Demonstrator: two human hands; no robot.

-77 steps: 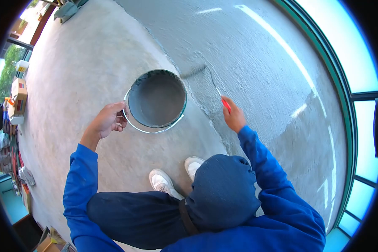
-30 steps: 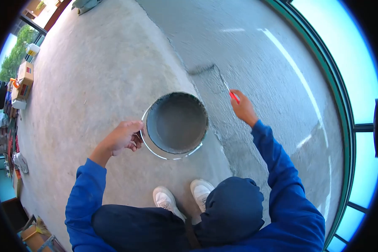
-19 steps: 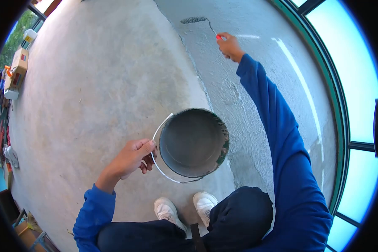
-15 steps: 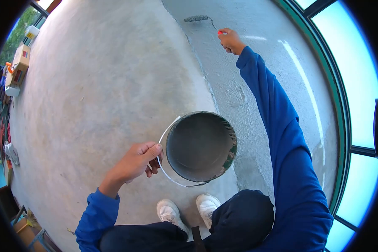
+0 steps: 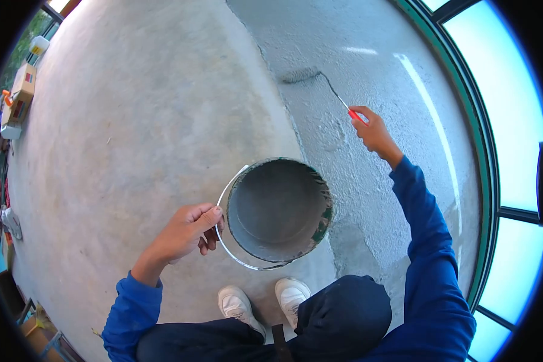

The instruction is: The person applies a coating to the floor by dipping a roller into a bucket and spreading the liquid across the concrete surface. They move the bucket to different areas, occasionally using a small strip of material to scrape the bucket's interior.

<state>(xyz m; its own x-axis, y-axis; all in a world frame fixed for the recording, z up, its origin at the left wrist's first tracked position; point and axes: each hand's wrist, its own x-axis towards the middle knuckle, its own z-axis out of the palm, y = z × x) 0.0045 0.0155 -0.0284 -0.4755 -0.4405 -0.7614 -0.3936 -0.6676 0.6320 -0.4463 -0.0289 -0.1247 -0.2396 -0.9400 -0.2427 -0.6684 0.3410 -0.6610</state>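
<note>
My right hand [image 5: 375, 134] is closed around the red handle of a paint roller [image 5: 356, 116]. The roller's grey, coated sleeve lies on the wet grey coating [image 5: 368, 78] that covers the right side of the floor. The fingers of my left hand [image 5: 187, 234] are closed on the white wire handle [image 5: 226, 250] of a bucket. That bucket [image 5: 327, 212], dark with green patches and grey smears on its rim, stands in front of my shoes and holds grey material inside.
Bare concrete floor [image 5: 163, 120] spreads to the left of the coating's edge. A green-framed window wall [image 5: 485, 181] runs along the right. Cardboard boxes [image 5: 21, 90], a white jug [image 5: 39, 45] and clutter line the far left. My white shoes [image 5: 238, 304] are below the bucket.
My right hand has drawn the roller back toward me and slightly right over the coated floor. The left hand keeps hold of the bucket's handle.
</note>
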